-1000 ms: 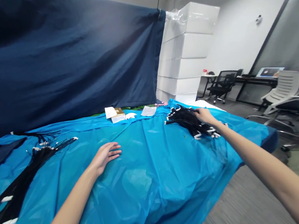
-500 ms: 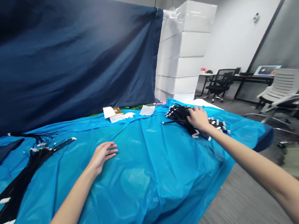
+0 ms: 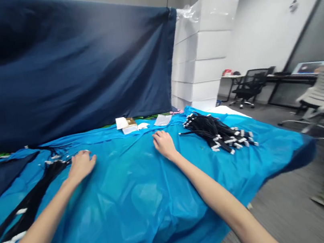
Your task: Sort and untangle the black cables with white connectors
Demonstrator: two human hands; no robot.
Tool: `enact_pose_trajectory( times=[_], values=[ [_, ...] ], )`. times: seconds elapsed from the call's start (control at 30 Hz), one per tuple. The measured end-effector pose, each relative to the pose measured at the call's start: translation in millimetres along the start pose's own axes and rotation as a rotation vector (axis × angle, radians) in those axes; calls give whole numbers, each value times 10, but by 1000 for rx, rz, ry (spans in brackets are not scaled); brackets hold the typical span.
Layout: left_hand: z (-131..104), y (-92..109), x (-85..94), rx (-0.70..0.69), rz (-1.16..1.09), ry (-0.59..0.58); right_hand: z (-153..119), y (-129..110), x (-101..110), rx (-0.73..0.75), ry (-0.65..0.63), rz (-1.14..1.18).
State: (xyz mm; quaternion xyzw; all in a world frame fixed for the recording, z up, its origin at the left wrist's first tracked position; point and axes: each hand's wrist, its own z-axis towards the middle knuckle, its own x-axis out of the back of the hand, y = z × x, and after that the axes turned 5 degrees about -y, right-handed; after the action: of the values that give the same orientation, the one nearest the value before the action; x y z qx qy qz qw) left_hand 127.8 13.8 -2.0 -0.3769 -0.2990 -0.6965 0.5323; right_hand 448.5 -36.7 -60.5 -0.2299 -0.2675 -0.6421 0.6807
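My left hand is at the right end of a long bundle of black cables with white connectors, its fingertips over the cable ends; whether it grips any is hidden. Over the middle of the blue sheet is my right hand, its fingers slightly bent and apart, holding nothing. To its right lies a pile of black cables with white connectors, untouched.
A small open box, white scraps and a clear bag lie along the back edge. Behind hangs a dark blue cloth. Stacked white boxes stand at the back right, with office chairs and desks beyond.
My right hand has left the cable pile and moved left to the middle. My left hand has moved left to the ends of the long cable bundle. The view has shifted slightly.
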Motion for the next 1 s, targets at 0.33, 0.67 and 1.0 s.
enact_pose_trajectory(
  times=[0.33,0.67,1.0],
  values=[
    [-209,-1003,109,377,147,-80,-61,156,-139,3,48,124],
    [-205,-1152,143,420,-17,-12,-97,131,-80,-38,-3,148],
    [-502,-1351,518,393,-385,4,-120,102,-51,-58,-53,198]
  ],
)
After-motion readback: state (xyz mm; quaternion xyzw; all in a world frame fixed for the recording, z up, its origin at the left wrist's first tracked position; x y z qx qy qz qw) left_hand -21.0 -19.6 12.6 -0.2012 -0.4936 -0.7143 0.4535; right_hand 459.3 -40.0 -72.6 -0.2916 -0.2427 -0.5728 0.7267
